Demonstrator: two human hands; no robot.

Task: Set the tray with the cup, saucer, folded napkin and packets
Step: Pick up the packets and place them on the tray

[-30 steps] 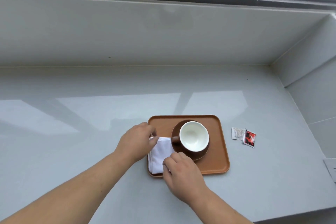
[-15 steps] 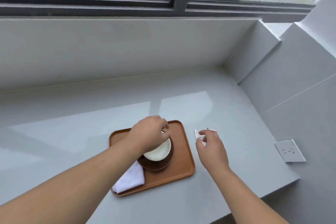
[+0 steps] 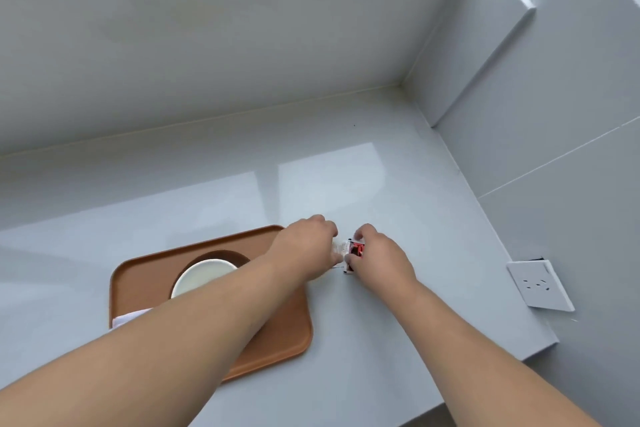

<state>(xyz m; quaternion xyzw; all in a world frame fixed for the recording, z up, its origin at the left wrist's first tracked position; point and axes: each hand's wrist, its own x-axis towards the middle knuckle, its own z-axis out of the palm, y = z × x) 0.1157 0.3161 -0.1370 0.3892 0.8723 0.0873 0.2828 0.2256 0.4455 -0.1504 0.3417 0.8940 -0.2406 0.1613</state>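
Since half a second ago, the left hand point(image 3: 308, 250) has let go of the cup and reached across to the right, so both hands now meet at the packets. The right hand point(image 3: 381, 256) was already there and has stayed.

The left hand's fingers are curled, and they pinch the near edge of the small white packet point(image 3: 340, 247). The right hand is curled too, and its fingers and thumb pinch the small red packet point(image 3: 356, 250) from both ends. The two packets touch each other, side by side, between the hands. They are just past the right edge of the tray, over the shiny pale grey counter point(image 3: 346, 184). It is hard to see, so they may be lying on the counter or lifted a little.

The flat brown plastic tray point(image 3: 277, 340) with round corners sits on the counter to the left. On it is the round dark brown saucer point(image 3: 225, 255), and the cup point(image 3: 201, 274), white inside, stands on the saucer. The folded white napkin point(image 3: 126, 317) lies on the tray's near left part. The left forearm crosses over the tray and hides part of the cup and most of the napkin.

A white square wall socket point(image 3: 538, 284) is on the grey wall to the right.
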